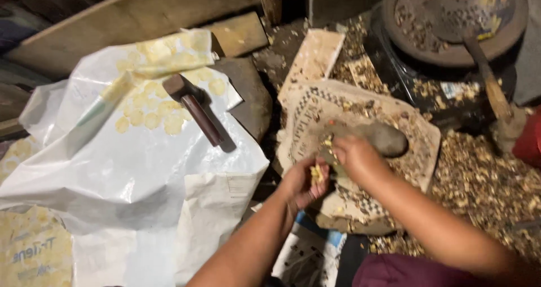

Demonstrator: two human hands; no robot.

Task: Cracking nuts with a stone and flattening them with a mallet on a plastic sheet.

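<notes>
While the person's two forearms reach in from the near edge, the left hand point(301, 183) is cupped palm-up around a few pale yellow nut kernels point(316, 174), fingers half curled to keep them in. Just right of it, touching or nearly so, the right hand point(355, 157) pinches something small at its fingertips; what it grips I cannot tell, as the frame is blurred. The step in hand looks like picking kernels out of cracked shell over the patterned paper point(315, 109); the next move, I judge, calls for steady fingertips so that no kernel drops among the shell scraps point(484, 180) on the right. Just beyond the right hand lies a dark oblong stone point(386, 136). Farther left, a hammer point(197, 109) rests on a white plastic sack point(129, 163). Far right stands a round dark pan point(451, 22) with debris inside.
</notes>
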